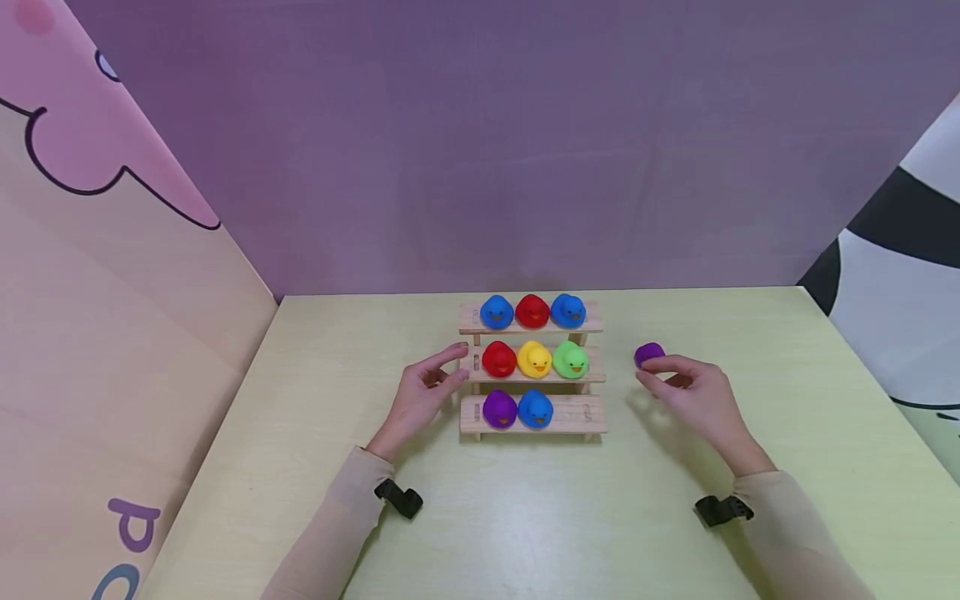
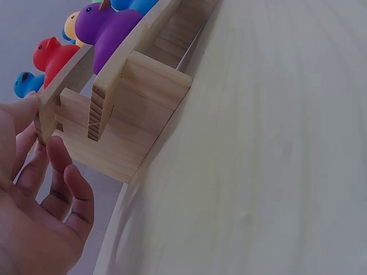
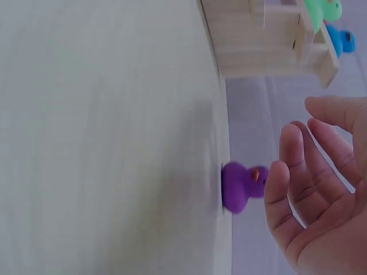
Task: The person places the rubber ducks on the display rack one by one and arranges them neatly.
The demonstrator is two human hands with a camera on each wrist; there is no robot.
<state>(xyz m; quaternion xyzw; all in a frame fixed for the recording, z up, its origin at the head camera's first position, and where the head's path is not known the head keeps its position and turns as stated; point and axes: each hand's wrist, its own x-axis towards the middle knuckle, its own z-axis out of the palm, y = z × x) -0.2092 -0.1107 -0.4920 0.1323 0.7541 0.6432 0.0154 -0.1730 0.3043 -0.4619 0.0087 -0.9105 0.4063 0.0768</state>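
A three-tier wooden stand (image 1: pixel 581 414) holds small rubber ducks. The top tier carries a blue, a red (image 1: pixel 532 312) and another blue duck; the middle tier has a red, a yellow (image 1: pixel 535 359) and a green duck (image 1: pixel 570 360). On the bottom tier, a purple duck (image 1: pixel 499 409) sits beside a blue one (image 1: pixel 536 409). My left hand (image 1: pixel 422 398) holds the left end of the middle tier between thumb and index finger. To the right of the stand, my right hand (image 1: pixel 697 398) hovers with loosely bent fingers near a separate purple duck (image 3: pixel 236 188), which stands on the table.
The pale wooden table (image 1: pixel 480 517) meets a purple backdrop (image 1: pixel 480 150) just behind the stand. A pink patterned panel (image 1: pixel 112 333) rises at the left, and a black-and-white one (image 1: pixel 900 308) at the right. The bottom tier has bare wood at its right end.
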